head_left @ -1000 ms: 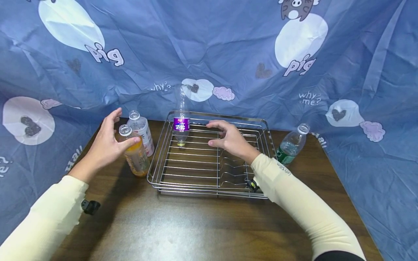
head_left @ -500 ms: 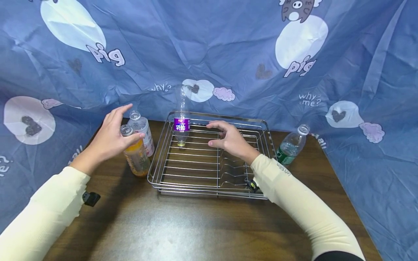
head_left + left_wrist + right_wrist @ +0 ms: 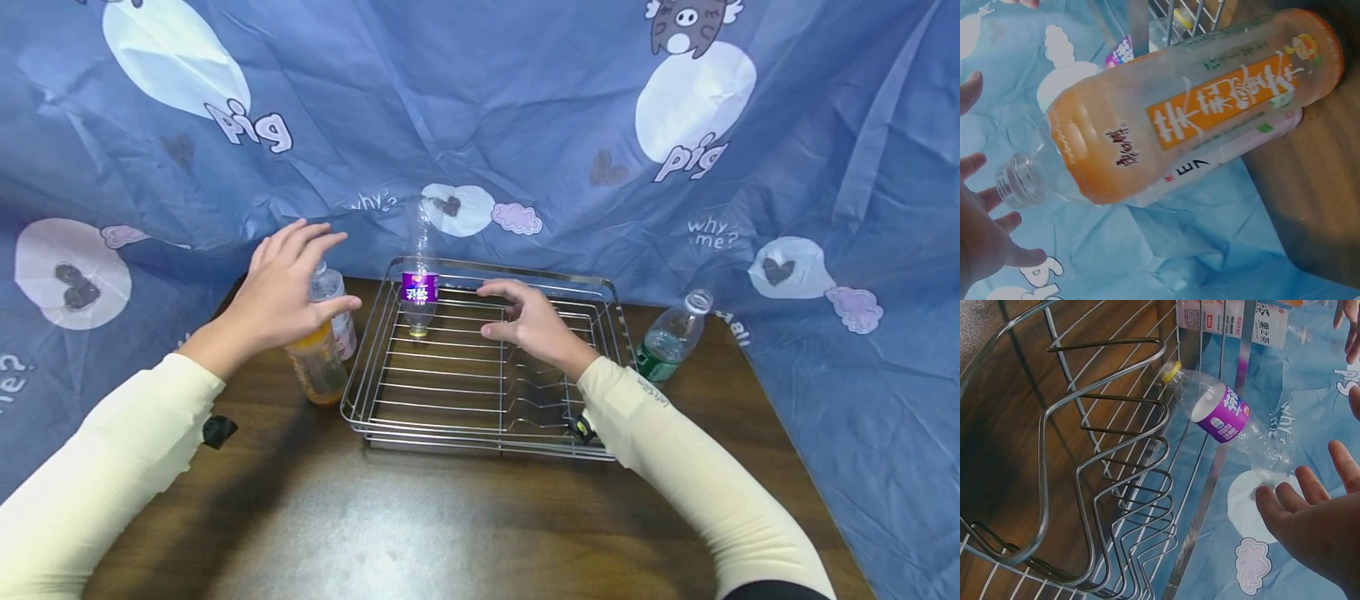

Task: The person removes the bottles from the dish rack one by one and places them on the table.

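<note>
My left hand (image 3: 281,287) is spread over the top of a clear plastic bottle with an orange label (image 3: 318,367), which stands upright and uncapped on the table. In the left wrist view the bottle's bare neck (image 3: 1019,181) lies right by the fingers, none curled round it. Behind it is a bottle with a white and pink label (image 3: 343,329), partly hidden by the hand. My right hand (image 3: 528,321) hovers over a wire dish rack (image 3: 442,433), fingers loosely bent and holding nothing. Inside the rack, a purple-labelled bottle (image 3: 418,287) stands upside down, yellow cap (image 3: 1171,372) lowest.
An uncapped clear bottle with a green label (image 3: 667,342) stands to the right of the rack. Bent wire dividers (image 3: 1088,469) rise in the rack's right part. Blue printed cloth (image 3: 525,108) hangs behind and beside the brown table (image 3: 450,525).
My left hand has moved right and slightly up, with its fingers spread, and covers the orange-labelled bottle's neck in the head view. My right hand and the bottles have stayed in place.
</note>
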{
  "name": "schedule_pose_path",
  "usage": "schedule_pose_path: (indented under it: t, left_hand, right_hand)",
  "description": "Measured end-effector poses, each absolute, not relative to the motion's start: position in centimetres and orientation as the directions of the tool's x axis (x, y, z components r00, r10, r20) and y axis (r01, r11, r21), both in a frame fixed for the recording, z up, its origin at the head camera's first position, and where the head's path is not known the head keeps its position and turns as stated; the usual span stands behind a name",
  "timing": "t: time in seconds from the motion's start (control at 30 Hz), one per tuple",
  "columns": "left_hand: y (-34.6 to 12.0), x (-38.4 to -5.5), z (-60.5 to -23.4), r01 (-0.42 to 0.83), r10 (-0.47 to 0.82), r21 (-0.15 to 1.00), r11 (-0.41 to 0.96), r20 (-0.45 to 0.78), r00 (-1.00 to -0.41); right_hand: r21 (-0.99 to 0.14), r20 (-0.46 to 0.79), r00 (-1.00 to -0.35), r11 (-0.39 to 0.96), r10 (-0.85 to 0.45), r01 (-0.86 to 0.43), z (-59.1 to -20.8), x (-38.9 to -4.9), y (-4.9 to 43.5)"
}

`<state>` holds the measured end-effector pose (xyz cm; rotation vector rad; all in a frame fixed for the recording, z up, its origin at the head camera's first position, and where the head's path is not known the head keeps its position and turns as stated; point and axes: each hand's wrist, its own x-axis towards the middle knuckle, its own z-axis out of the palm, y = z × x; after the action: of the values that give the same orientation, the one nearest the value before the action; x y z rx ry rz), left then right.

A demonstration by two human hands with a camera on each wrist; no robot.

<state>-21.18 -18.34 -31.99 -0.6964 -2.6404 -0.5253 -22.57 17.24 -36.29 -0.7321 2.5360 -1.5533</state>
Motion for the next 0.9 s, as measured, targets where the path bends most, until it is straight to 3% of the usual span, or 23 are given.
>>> schedule_pose_path:
  t: [0.13,0.47,0.73,0.9]
  left_hand:
    - [-17.6,-21.4,-31.6,0.534,0.438,0.187,0.825,0.385,-0.812]
    - [-14.3,-22.8,-30.4,0.597,0.616,-0.163,0.785,0.295,-0.73]
    - [-12.1,-23.8,-30.1,0.613,0.687,-0.322,0.721,0.224,-0.691]
    - [-11.1,-24.2,-30.4,0.624,0.744,-0.429,0.653,0.21,-0.634]
  right_hand:
    - [-0.852,0.18,-0.883,0.381,-0.434,-0.36,-36.4,-22.5,17.2]
    - [-0.851,0.178,-0.885,0.384,-0.43,-0.358,-36.2,-22.5,17.1]
    - [-0.852,0.174,-0.888,0.387,-0.426,-0.353,-36.1,-22.3,17.2]
    - [-0.858,0.175,-0.888,0.376,-0.425,-0.35,-36.1,-22.4,17.3]
